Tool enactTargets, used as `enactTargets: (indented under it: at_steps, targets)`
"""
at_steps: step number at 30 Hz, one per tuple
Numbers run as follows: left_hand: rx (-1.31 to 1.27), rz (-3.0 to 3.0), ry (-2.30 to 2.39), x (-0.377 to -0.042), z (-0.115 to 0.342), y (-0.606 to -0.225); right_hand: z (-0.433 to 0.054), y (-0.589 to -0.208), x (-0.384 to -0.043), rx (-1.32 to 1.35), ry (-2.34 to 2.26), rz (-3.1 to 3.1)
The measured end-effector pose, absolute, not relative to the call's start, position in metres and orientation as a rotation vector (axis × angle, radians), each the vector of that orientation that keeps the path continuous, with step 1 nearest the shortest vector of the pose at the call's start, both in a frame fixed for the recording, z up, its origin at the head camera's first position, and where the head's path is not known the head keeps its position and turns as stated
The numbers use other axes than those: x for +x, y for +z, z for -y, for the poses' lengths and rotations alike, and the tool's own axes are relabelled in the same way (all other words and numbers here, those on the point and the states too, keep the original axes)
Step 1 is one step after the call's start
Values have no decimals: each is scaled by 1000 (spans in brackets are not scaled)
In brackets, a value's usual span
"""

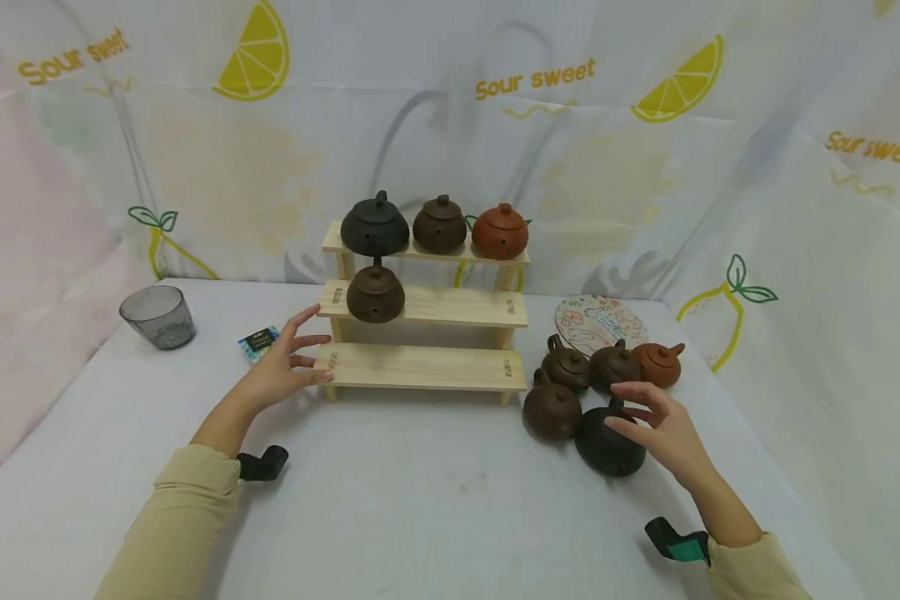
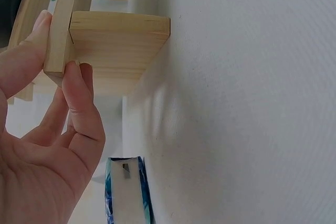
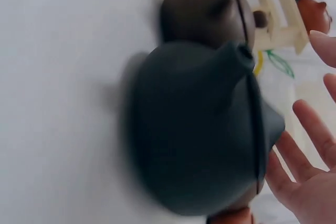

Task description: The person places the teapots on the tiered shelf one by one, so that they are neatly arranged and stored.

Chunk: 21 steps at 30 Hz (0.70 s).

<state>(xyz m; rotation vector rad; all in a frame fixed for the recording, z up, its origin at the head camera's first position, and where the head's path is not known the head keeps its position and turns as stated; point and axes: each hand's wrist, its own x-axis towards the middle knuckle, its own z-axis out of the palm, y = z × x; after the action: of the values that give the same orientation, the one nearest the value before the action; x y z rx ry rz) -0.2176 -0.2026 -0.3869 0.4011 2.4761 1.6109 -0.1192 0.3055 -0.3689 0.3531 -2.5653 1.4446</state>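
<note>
At its left end, a three-tiered wooden display stand has its lowest board held by my left hand. In the left wrist view the thumb lies on one face of the board, fingertips on the other. My right hand hovers at the black teapot on the table, fingers spread and slightly bent. Beside that teapot's lid, the right wrist view shows the hand with nothing gripped. A brown teapot sits next to the black one.
Behind these stand more teapots, one reddish, before a round patterned mat. The stand's top tier carries black, brown and red teapots; another brown one is on the middle tier. A grey glass and small packet lie left.
</note>
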Motion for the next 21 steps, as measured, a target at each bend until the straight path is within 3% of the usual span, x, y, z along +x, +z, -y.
enactTargets:
  at_steps: [11, 21]
  targets:
    - [412, -2459, 1627, -218, 203, -387, -330, -380, -98, 146, 1405, 2788]
    - [435, -2453, 1637, -218, 204, -388, -335, -389, -98, 245, 1455, 2848]
